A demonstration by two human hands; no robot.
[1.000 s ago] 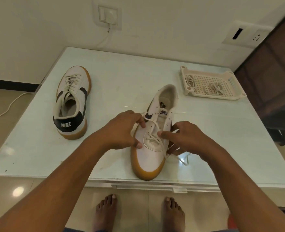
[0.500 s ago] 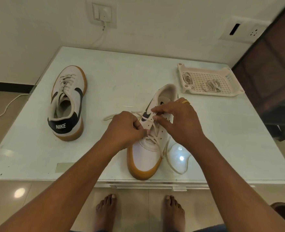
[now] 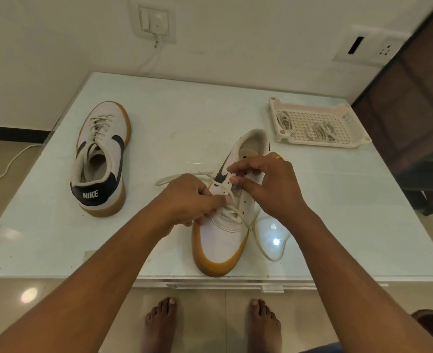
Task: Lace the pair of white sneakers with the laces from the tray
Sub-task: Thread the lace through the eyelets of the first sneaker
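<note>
Looking down on it, the half-laced sneaker lies under both hands. The left hand pinches the lace at the lower crossings, and the right hand pinches its tip at an eyelet. I'd hold that crossing taut while feeding. Spare laces sit in the tray beyond the right hand.

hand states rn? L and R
Left hand: fingers curled, pinching the lace over the near sneaker.
Right hand: pinching the lace at the eyelets.
</note>
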